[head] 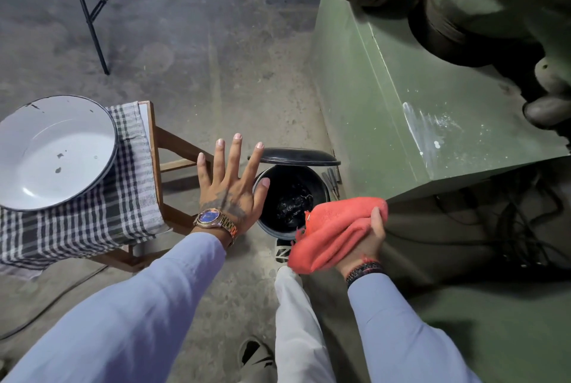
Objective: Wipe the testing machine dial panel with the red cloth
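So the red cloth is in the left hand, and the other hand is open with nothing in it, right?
Not quite. The head view shows the red cloth bunched up in the right hand, not the left. It is the left hand, the one with the watch, that is open with fingers spread and nothing in it.

The red cloth (333, 232) covers most of the right hand (366, 243), hiding its fingers. The white basin (55, 151) is cut off at nine o'clock. The green machine (401, 89) runs off at three o'clock, its dial panel unseen.
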